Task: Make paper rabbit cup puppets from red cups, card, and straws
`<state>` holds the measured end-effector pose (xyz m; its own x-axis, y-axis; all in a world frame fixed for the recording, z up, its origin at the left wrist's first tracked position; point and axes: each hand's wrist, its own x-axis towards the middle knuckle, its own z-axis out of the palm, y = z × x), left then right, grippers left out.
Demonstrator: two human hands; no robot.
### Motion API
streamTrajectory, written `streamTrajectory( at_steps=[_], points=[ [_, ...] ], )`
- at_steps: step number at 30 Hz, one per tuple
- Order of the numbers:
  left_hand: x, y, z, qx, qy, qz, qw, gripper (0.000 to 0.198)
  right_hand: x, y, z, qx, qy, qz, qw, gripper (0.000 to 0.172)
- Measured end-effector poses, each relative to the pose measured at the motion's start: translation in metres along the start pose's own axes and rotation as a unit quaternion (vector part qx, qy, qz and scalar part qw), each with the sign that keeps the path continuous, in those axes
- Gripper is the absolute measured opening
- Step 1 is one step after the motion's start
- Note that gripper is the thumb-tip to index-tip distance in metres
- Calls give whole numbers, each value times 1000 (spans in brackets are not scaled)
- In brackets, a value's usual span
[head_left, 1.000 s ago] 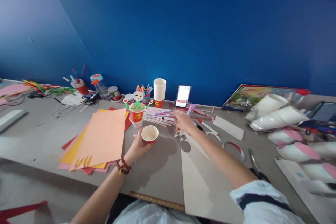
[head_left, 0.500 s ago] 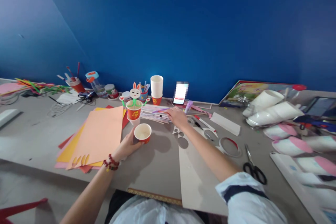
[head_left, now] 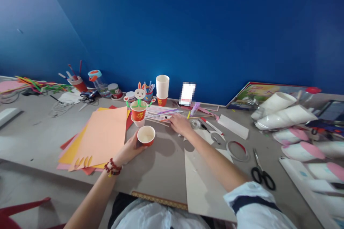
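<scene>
My left hand (head_left: 132, 148) is wrapped round an upright paper cup (head_left: 146, 136), white inside and red outside, just above or on the table. My right hand (head_left: 180, 124) reaches to the right end of a pile of thin pens or sticks (head_left: 158, 113), fingers closed together; whatever they pinch is hidden. A purple stick (head_left: 172, 112) lies across the pile by those fingers. Behind the held cup stands a red paper cup (head_left: 139, 114) set on a white one, with a rabbit face (head_left: 140, 94) and green arms ending in hearts rising from it.
Coloured paper sheets (head_left: 104, 136) lie to the left. A cup stack (head_left: 162, 86) stands by the wall. To the right are white card (head_left: 204, 186), a tape roll (head_left: 238, 151), black-handled scissors (head_left: 263, 179) and bagged white cups (head_left: 286, 117). A lit phone (head_left: 187, 94) leans at the back.
My right hand has moved slightly down and nearer, and the purple stick now lies on the pile. My left hand keeps the cup in place. The view has shifted slightly.
</scene>
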<state>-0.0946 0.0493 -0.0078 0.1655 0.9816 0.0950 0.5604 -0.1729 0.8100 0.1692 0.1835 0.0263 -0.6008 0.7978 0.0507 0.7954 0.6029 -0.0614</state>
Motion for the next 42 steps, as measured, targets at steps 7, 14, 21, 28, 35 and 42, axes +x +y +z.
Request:
streamTrajectory(
  at_steps=[7, 14, 21, 28, 35, 42],
  points=[
    [-23, 15, -12, 18, 13, 11, 1000, 86, -2, 4, 3, 26, -5, 20, 999, 25],
    [-46, 29, -18, 63, 83, 35, 994, 77, -3, 12, -2, 132, 37, 65, 989, 12],
    [-51, 57, -17, 76, 177, 61, 979, 46, -45, 44, -28, 309, 99, 116, 939, 20],
    [-46, 95, 7, 1, 203, 231, 952, 30, -142, 49, -57, 499, 248, 192, 808, 20],
    [-30, 126, 37, 79, 98, 253, 959, 49, -185, 36, -85, 586, 138, 169, 780, 13],
    [-30, 121, 66, 42, -9, 145, 989, 30, -153, 0, -65, 686, 104, 164, 701, 11]
  ],
)
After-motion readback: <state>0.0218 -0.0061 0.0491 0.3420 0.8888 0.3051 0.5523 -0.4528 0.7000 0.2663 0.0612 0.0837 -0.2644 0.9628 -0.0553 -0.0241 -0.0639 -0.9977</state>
